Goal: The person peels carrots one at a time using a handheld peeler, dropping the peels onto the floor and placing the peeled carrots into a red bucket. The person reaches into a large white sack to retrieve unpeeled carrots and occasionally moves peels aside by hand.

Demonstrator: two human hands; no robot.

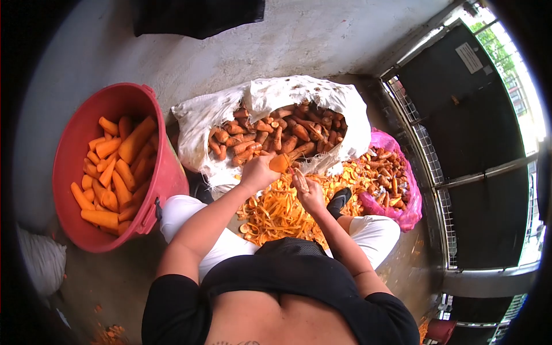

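My left hand (259, 173) is closed around a peeled carrot (280, 163), its bright orange end pointing right. Close beside it, my right hand (311, 195) is closed on a small tool that looks like a peeler, mostly hidden by the fingers. Under both hands lies a heap of orange carrot peels (276, 210). Beyond them, a torn white sack (221, 106) lies open, full of unpeeled carrots (287, 132). To the left stands a red tub (172, 178) holding many peeled carrots (118, 178).
A pink bag (411, 201) with carrot ends and scraps sits right of the peels. A pale wall (201, 57) rises behind the sack. Dark panels (460, 109) with metal bars line the right side. A whitish sack (40, 259) lies at the lower left.
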